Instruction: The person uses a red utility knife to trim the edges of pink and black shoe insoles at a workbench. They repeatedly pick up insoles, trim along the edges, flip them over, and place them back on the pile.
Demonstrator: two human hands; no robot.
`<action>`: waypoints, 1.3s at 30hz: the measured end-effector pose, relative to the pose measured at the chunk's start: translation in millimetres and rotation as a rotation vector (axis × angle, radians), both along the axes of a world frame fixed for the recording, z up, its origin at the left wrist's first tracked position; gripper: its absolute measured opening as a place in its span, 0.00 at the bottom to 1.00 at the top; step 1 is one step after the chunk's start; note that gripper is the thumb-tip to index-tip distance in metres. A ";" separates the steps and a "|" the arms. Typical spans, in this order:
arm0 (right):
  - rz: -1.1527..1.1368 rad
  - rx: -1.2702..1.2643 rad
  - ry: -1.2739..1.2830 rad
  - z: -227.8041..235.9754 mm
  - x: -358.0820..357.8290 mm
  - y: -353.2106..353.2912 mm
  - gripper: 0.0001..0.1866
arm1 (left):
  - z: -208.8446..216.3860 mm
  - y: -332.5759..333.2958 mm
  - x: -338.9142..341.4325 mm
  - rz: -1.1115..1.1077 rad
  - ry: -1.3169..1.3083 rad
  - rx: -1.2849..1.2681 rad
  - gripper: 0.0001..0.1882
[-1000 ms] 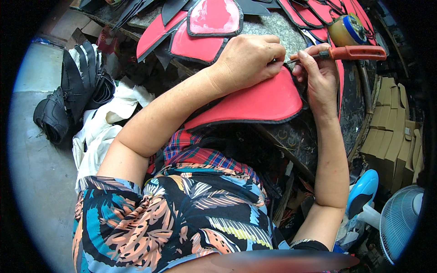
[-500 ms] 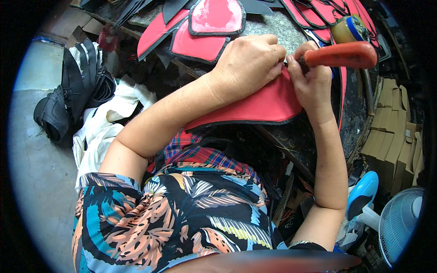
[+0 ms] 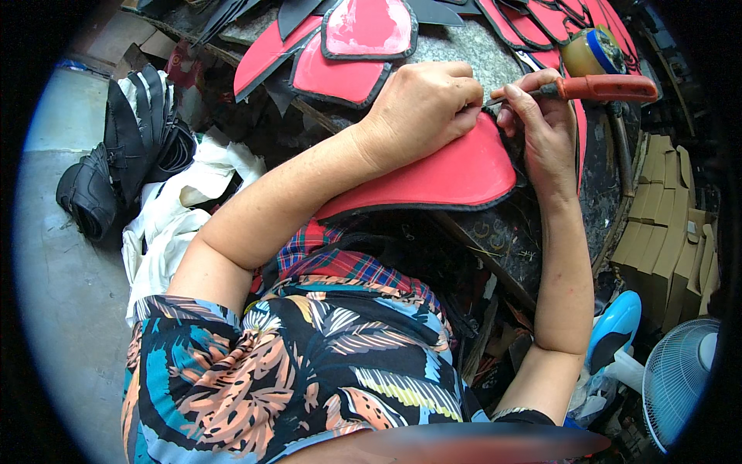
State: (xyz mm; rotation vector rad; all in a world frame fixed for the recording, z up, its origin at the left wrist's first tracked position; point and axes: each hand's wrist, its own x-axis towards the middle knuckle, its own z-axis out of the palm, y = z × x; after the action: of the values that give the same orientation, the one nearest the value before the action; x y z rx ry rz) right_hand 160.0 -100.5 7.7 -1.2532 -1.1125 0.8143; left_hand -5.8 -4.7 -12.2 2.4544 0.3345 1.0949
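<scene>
My left hand [image 3: 425,112] is closed on the far edge of a red shoe-upper piece [image 3: 440,174] with a black-bound rim, fingers curled over it. My right hand [image 3: 550,143] grips a red-handled tool [image 3: 610,87] with a narrow metal shaft. The handle sticks out to the right beyond the hand. The shaft points left, its tip close to my left fingertips at the piece's edge; whether it touches the material I cannot tell. The near rim of the piece curves above my lap.
More red, black-edged pieces [image 3: 340,77] lie on the worktop at the far side. A jar of yellowish stuff [image 3: 591,52] stands far right. Stacked black parts [image 3: 124,155] and white cloth [image 3: 182,193] are at left; cardboard [image 3: 657,224] and a fan [image 3: 684,379] at right.
My right hand has drawn a little to the right with the tool, so the metal shaft now shows. Its fingers have loosened from a tighter grip. My left hand stays almost in place.
</scene>
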 end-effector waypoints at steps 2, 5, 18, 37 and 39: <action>0.008 -0.002 -0.016 -0.4 -0.2 0.2 0.04 | -0.1 0.2 0.3 0.000 0.010 -0.009 0.05; -0.005 0.005 -0.138 -2.8 -1.3 0.8 0.05 | 0.7 0.6 0.5 0.000 0.029 -0.012 0.05; 0.014 -0.009 -0.050 0.5 -0.3 0.0 0.04 | 3.2 1.8 -21.4 -0.130 0.059 -0.043 0.08; 0.094 0.064 -0.293 -5.2 -2.7 5.8 0.06 | -0.5 3.3 -20.0 -0.146 0.059 -0.008 0.09; 0.082 0.133 -0.501 -5.9 -3.5 7.2 0.06 | -0.6 3.1 -19.3 -0.139 0.054 -0.014 0.09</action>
State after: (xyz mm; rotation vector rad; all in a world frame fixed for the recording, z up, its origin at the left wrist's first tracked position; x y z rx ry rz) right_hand 156.5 -93.3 1.8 -1.3415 -1.6003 0.4821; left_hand -25.1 -1.6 -12.8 2.4578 0.1838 0.9661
